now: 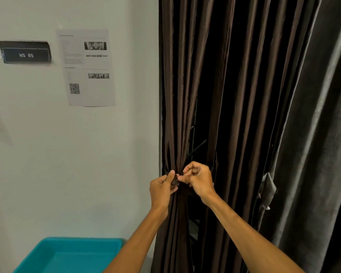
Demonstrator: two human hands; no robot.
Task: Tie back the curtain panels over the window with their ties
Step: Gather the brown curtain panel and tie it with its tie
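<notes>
the brown curtain panel [215, 95] hangs just right of the white wall [106, 154], its folds drawn together at waist height close to the wall edge. there the left hand [161, 189] and right hand [198, 180] meet, almost touching. the left hand's fingers [171, 175] and thumb are pinched together on the dark tie [175, 182], a small bunch of which shows between the hands. the right hand's fingers [186, 173] are curled in and nip the same tie from the other side. most of the tie is lost against the dark cloth, so how it runs round the panel cannot be told.

through a gap in the folds above the hands, black bars [195, 148] of some frame show behind the cloth. just to the right hangs a grey curtain panel [313, 134], with a grey strap [268, 190] dangling at its edge. low on the left, a teal tub [71, 255] stands against the wall.

on the wall, a dark plate [26, 54] reads "ws 05" in pale letters. beside it a printed sheet [87, 67] carries two small photos, a qr code and lines of text too small to read.
</notes>
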